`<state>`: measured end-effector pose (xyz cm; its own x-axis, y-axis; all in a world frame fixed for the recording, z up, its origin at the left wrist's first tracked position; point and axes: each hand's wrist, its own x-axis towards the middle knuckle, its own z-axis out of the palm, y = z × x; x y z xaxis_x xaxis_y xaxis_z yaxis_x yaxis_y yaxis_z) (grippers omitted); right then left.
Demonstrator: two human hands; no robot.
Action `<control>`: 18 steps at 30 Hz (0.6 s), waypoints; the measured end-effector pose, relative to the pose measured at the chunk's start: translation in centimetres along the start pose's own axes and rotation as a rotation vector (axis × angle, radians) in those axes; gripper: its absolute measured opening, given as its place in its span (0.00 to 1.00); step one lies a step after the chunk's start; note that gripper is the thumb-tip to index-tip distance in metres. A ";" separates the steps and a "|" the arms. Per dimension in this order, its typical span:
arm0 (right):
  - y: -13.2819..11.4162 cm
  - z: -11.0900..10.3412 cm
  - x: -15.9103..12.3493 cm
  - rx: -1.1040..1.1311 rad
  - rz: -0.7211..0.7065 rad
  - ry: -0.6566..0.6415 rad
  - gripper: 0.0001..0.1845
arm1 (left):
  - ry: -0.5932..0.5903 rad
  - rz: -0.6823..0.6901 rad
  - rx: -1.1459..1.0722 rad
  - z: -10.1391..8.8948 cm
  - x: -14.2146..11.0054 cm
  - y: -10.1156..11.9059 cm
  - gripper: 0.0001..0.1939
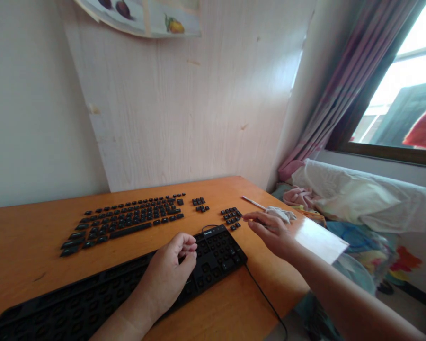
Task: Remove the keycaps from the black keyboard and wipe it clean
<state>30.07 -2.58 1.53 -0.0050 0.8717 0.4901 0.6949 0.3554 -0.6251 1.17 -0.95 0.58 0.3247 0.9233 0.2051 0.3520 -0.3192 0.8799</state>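
Note:
A black keyboard (208,259) without most of its keycaps lies slanted along the front of the table. My left hand (173,267) is over its right half, fingers curled in toward the thumb; whatever they may hold is hidden. My right hand (271,233) reaches out right of the keyboard, fingers stretched toward a small block of number-pad keycaps (231,215), with nothing visible in them. Behind the keyboard, loose black keycaps (128,219) lie in rows in keyboard order. Two small groups of keycaps (199,201) sit between these and the number-pad block.
A thin white stick (252,202) and a crumpled grey cloth (281,214) lie beyond my right hand. A white sheet (319,239) is at the table's right edge. The keyboard's cable (266,296) runs over the front edge. Piled fabric (355,187) stands under the window.

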 end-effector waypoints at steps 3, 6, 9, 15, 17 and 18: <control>-1.8 0.2 -0.8 0.206 0.132 -0.040 0.11 | -0.010 0.038 0.053 0.1 -0.1 -0.2 0.07; -2.9 0.6 -1.2 0.306 0.202 -0.134 0.14 | -0.014 0.079 0.085 0.1 -0.2 -0.6 0.07; -3.4 1.3 -1.4 0.295 0.231 -0.184 0.17 | -0.023 0.097 0.116 0.2 -0.2 -0.8 0.07; -3.2 2.8 -1.8 0.227 0.229 -0.176 0.17 | -0.032 0.107 0.144 0.1 -0.2 -0.4 0.07; -3.1 3.1 -1.9 0.173 0.218 -0.161 0.16 | -0.030 0.108 0.144 0.1 -0.2 -0.3 0.07; -3.1 3.2 -1.9 0.146 0.210 -0.161 0.16 | -0.031 0.109 0.145 0.1 -0.2 -0.2 0.07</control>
<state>25.68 -4.26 0.59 0.0054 0.9693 0.2457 0.5824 0.1967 -0.7888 1.14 -1.12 0.27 0.3940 0.8752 0.2808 0.4356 -0.4469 0.7814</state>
